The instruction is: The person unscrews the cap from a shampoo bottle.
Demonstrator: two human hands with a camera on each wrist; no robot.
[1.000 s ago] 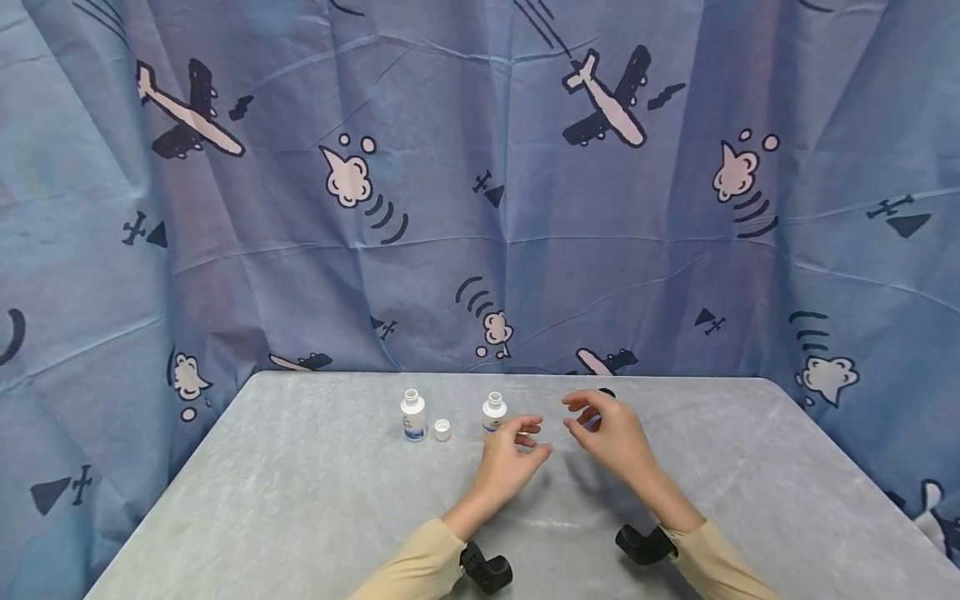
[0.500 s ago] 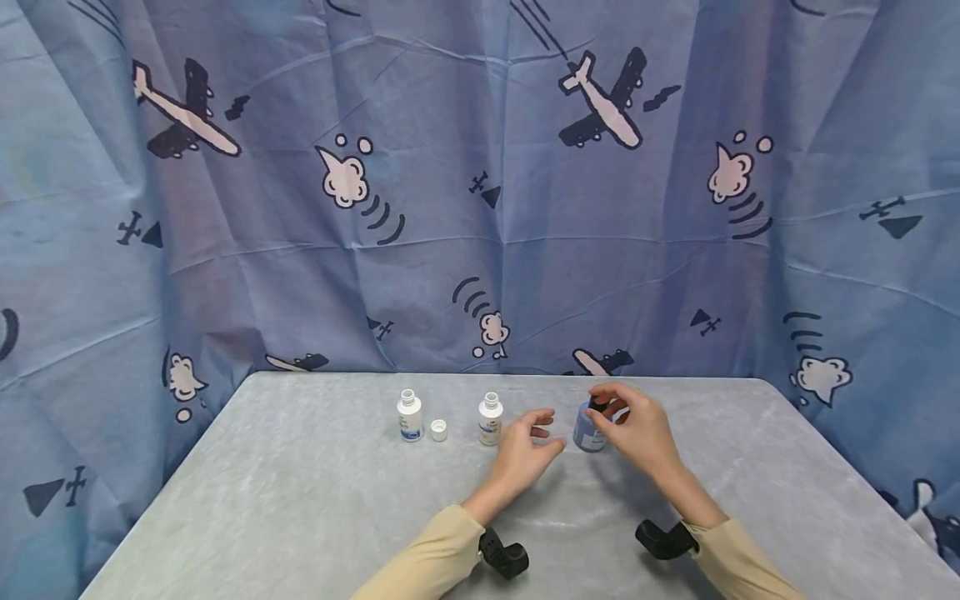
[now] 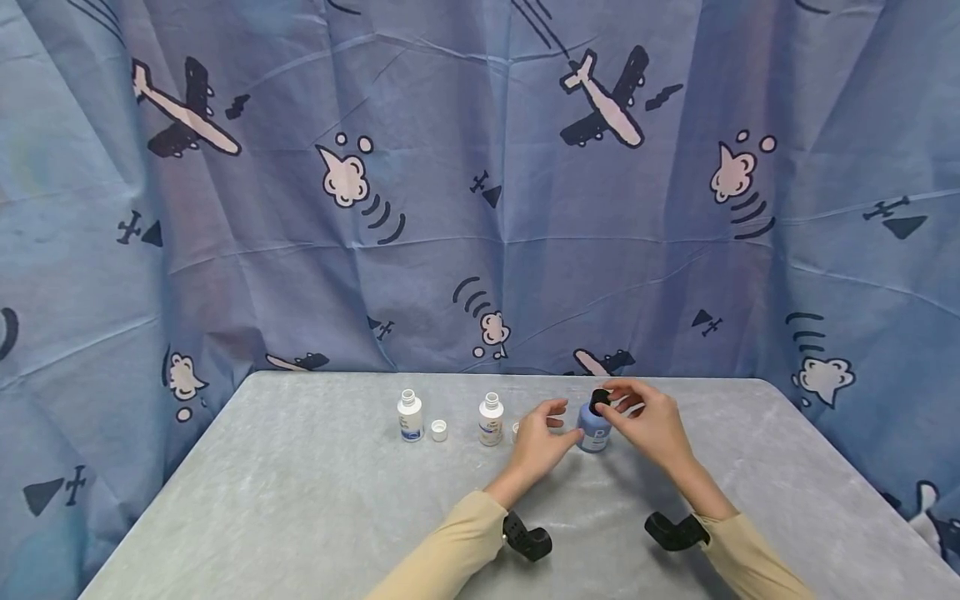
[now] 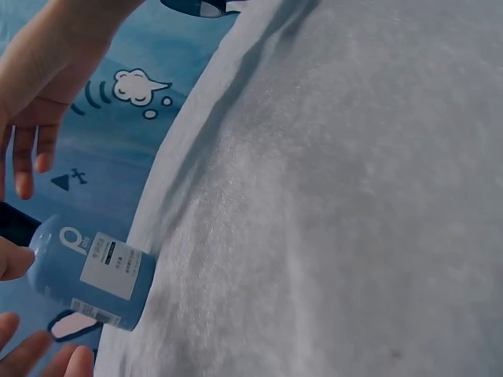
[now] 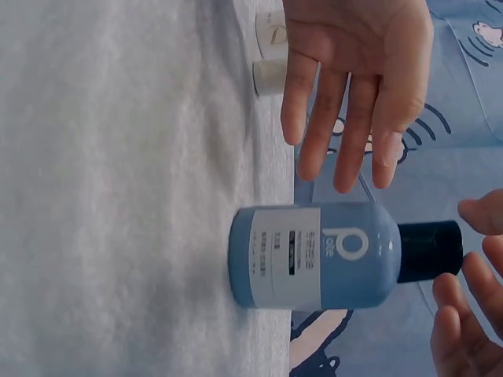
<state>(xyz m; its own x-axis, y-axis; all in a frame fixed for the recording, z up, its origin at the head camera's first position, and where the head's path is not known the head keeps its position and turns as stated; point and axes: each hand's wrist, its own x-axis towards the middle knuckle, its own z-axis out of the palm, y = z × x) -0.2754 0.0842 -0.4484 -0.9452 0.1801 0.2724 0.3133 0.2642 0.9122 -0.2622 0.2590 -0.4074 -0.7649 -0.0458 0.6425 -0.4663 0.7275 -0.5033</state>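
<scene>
A blue bottle with a black screw cap and a white label stands on the table. My right hand is at the cap, thumb on one side and curled fingers on the other, pinching it. In the right wrist view the fingertips straddle the end of the black cap. To the bottle's left, my left hand has its fingers spread, the thumb tip right at the bottle's side. The right wrist view shows the left fingers fairly straight, reaching toward the bottle.
Two uncapped white bottles stand further left, the farther one beside a loose white cap, the nearer one beside another white cap partly hidden by my left hand. A grey cloth covers the table; a blue patterned curtain hangs behind.
Both hands have shifted right. The blue bottle, mostly hidden behind my right hand a second ago, now shows, with that hand at its cap. My left hand has closed in on the bottle.
</scene>
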